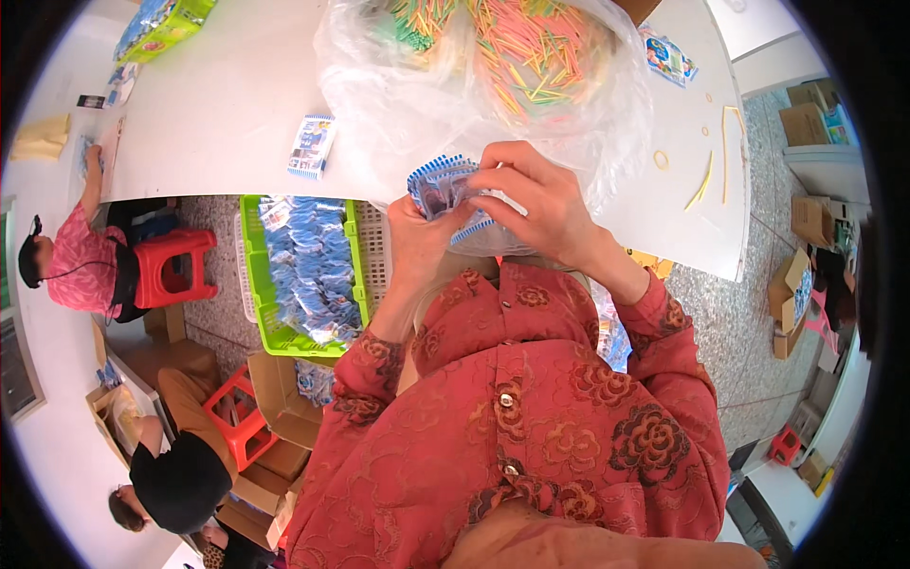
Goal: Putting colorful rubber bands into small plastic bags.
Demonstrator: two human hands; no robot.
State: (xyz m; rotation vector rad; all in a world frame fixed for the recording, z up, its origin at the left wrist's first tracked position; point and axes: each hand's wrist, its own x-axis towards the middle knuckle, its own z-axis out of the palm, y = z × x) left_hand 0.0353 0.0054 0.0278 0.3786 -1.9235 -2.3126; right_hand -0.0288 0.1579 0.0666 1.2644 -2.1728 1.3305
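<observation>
My left hand [417, 237] is closed around a small bundle of blue-and-white plastic packets [442, 187], held upright at the near edge of the white table. My right hand [540, 201] reaches in from the other side, its thumb and fingers bent in a pinch at the packets' edge. What lies between those fingertips is too small to make out. Just beyond both hands, a large clear plastic bag [379, 104] spreads over the tabletop, holding many thin pink, yellow and green sticks [531, 47]. A single blue-and-white packet [312, 147] lies flat to the left of it.
Below the table's left side, a green basket [248, 275] is packed with blue-and-white packets. Yellow bands [661, 159] and another packet [668, 57] lie on the table [218, 133] itself. Open cardboard boxes [284, 403], red stools [177, 248] and other people [185, 474] are to the left.
</observation>
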